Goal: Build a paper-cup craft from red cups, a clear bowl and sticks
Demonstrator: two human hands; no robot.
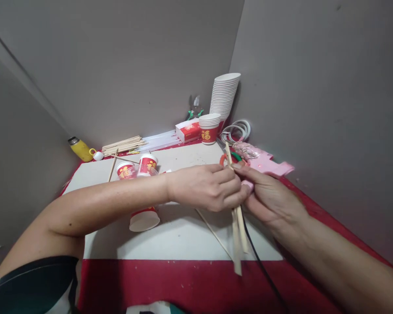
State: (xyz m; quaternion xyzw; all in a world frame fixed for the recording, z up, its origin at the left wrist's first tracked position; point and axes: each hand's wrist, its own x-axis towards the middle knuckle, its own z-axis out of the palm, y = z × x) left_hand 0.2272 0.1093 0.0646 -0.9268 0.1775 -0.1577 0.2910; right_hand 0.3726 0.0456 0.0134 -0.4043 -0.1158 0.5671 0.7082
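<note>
Fingers closed, my left hand (212,187) reaches across and is wrapped round a small bundle of pale wooden chopsticks (237,244). The sticks stand tilted, their lower ends over the front edge of the white board (170,248). My right hand (265,194) meets it from the right, its thumb pressed on the upper part of the same sticks. Between the hands shows a small pink piece (248,185), mostly hidden; a black cord (258,253) runs down from there. Under my left forearm lie red-and-white paper cups (144,220), partly covered. One loose stick (212,233) lies on the board.
At the back stand stacked paper cups (224,96), a shorter stack (209,131), a red-and-white box (187,131) and green-handled pliers (195,109). Chopsticks (124,145), clear glue sticks (160,140) and a yellow bottle (80,149) lie left. Coiled cable (239,131) rests right.
</note>
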